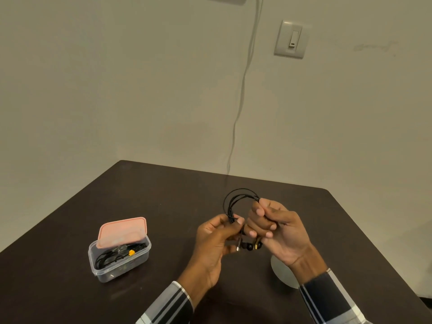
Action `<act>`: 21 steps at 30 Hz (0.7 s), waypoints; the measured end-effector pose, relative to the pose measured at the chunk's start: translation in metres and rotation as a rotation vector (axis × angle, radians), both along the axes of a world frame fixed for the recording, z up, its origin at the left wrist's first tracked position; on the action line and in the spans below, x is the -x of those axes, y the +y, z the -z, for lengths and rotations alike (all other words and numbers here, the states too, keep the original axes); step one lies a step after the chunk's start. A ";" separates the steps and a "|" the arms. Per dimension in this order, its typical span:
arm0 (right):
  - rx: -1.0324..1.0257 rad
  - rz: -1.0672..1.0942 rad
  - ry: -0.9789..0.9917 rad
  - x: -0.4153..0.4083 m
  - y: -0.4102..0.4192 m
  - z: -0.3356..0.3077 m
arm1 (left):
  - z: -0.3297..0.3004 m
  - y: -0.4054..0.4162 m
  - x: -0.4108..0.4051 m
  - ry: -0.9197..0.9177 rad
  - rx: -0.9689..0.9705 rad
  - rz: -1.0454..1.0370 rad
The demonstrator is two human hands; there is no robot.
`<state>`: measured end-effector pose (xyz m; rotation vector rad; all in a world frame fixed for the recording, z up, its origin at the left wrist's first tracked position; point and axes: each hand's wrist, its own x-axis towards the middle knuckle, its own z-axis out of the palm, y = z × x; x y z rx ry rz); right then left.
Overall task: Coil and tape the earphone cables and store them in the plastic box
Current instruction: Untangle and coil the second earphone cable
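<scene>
Both hands, left [216, 239] and right [278, 226], pinch a coiled black earphone cable [233, 203] above the tabletop [163, 195]. At nine o'clock sits the plastic box [119, 252], pink lid [122, 231] ajar, cables inside.

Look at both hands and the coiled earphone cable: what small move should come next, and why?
Probably reach for tape while one hand keeps the coil pinched. Both the left hand and right hand hold the black earphone cable looped, with no tape visible on it. The plastic box sits open to the left, its pink lid ajar.
</scene>
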<state>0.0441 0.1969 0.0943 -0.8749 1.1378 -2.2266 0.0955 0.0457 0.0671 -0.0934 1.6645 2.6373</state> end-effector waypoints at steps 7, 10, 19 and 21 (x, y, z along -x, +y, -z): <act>-0.148 0.006 0.092 -0.006 -0.009 -0.001 | -0.007 0.007 0.003 0.042 0.345 -0.275; -0.132 0.011 0.091 -0.005 -0.007 -0.002 | -0.007 -0.003 0.002 0.015 0.328 -0.113; 0.018 0.040 0.003 0.002 0.006 0.002 | 0.005 -0.042 0.004 0.062 0.330 0.173; 0.039 0.067 -0.024 0.002 0.007 0.001 | 0.009 -0.048 0.004 0.081 0.384 0.142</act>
